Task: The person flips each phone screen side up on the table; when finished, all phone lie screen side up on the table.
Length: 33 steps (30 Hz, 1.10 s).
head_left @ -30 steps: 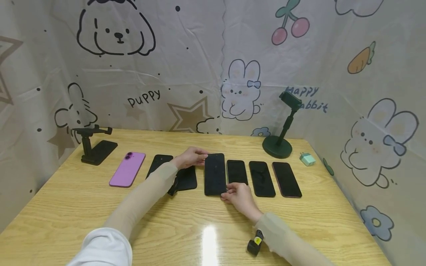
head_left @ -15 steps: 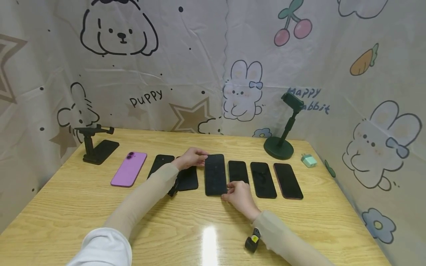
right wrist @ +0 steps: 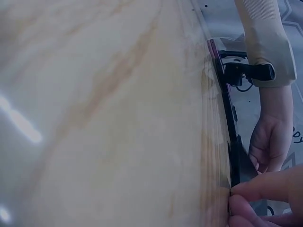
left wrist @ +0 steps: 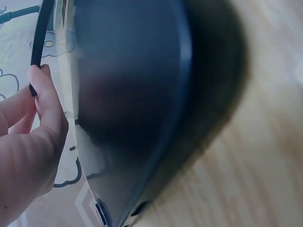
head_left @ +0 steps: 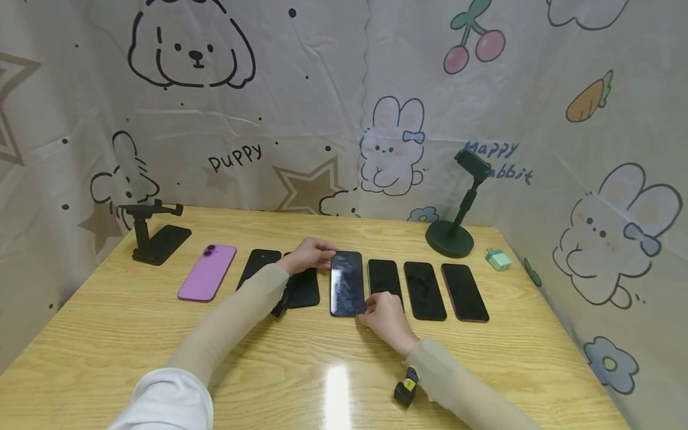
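A black phone (head_left: 347, 285) is held at the middle of the row, its glass showing a bluish, smudged reflection. My left hand (head_left: 310, 254) pinches it near the upper left corner; in the left wrist view the fingers (left wrist: 47, 101) are on a thin dark edge. Near the lower right corner, my right hand (head_left: 388, 318) grips the same phone between thumb and fingers. The right wrist view has the right fingers (right wrist: 265, 189) at a dark edge low in the frame. Another black phone (head_left: 306, 289) lies under the left wrist, partly covered by it.
Left of the hands lie a black phone (head_left: 259, 261) and a purple phone (head_left: 208, 273). To the right are several dark phones, including one with a pink edge (head_left: 465, 292). A black stand (head_left: 141, 234), a dark green stand (head_left: 450, 237) and a mint charger (head_left: 498, 259) stand farther back.
The held phone's top edge has dropped slightly, and its glass has gone from plain black to a bluish reflection. Both hands keep their hold in nearly the same place.
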Each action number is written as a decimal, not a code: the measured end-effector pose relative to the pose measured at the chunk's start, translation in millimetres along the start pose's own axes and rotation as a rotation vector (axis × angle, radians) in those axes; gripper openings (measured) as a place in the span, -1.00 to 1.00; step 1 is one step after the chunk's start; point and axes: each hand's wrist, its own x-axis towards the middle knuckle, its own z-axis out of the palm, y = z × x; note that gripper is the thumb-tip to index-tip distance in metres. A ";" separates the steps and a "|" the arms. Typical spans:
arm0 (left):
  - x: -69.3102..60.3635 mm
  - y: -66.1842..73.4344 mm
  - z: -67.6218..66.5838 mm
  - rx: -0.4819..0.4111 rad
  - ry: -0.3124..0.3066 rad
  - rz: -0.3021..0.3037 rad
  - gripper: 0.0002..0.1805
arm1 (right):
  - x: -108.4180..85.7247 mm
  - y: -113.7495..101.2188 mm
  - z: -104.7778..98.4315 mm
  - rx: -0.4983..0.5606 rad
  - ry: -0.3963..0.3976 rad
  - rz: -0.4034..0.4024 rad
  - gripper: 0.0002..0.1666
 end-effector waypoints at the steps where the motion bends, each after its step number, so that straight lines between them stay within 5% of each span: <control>1: 0.0 0.0 -0.3 0.004 -0.002 0.000 -0.63 | 0.2 -0.4 0.1 -0.002 0.002 -0.001 -0.67; 9: -2.4 1.2 1.0 0.056 0.025 -0.022 -0.63 | 1.2 -1.3 0.3 0.003 0.009 0.001 -0.70; 21: -6.8 5.9 5.9 0.278 0.038 0.069 -0.67 | 1.8 0.5 0.6 0.011 0.010 0.005 -0.69; 33: -3.6 5.1 8.3 0.418 0.030 0.090 -0.68 | 0.5 0.8 -0.8 0.040 -0.023 0.028 -0.68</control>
